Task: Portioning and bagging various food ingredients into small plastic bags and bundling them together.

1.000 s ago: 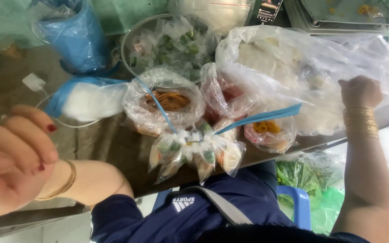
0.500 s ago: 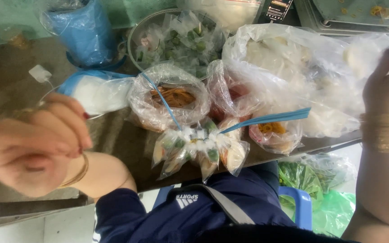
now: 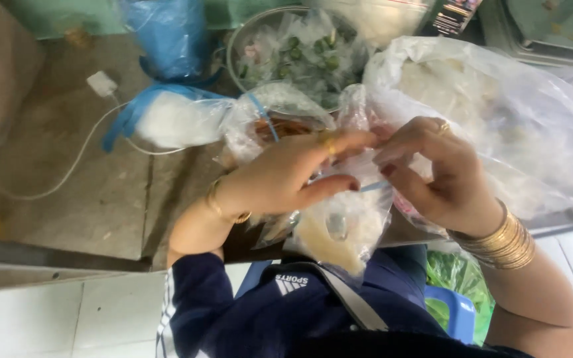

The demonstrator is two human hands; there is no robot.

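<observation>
My left hand [image 3: 286, 178] and my right hand [image 3: 440, 174] meet in the middle of the view, over the counter's front edge. Between their fingertips they pinch the top of a small clear plastic bag [image 3: 341, 232] that hangs down with pale contents in it. A thin blue band [image 3: 374, 187] runs between the fingers at the bag's neck. A gold bracelet sits on my left wrist, and several gold bangles sit on the right. The small bags that lay at the counter edge are mostly hidden behind my hands.
On the grey counter [image 3: 87, 199] lie a large clear bag of white noodles [image 3: 505, 119], a metal bowl [image 3: 240, 46] of small herb bags, a bag with orange-brown contents [image 3: 280, 122], a blue-edged bag of white stuff [image 3: 174, 119], a blue bag [image 3: 164, 33] and a white charger cable [image 3: 101, 85]. Below stands a blue stool [image 3: 459, 311].
Both hands have come in from the sides to the middle. They now hold a small clear bag between them, where before they were apart and empty.
</observation>
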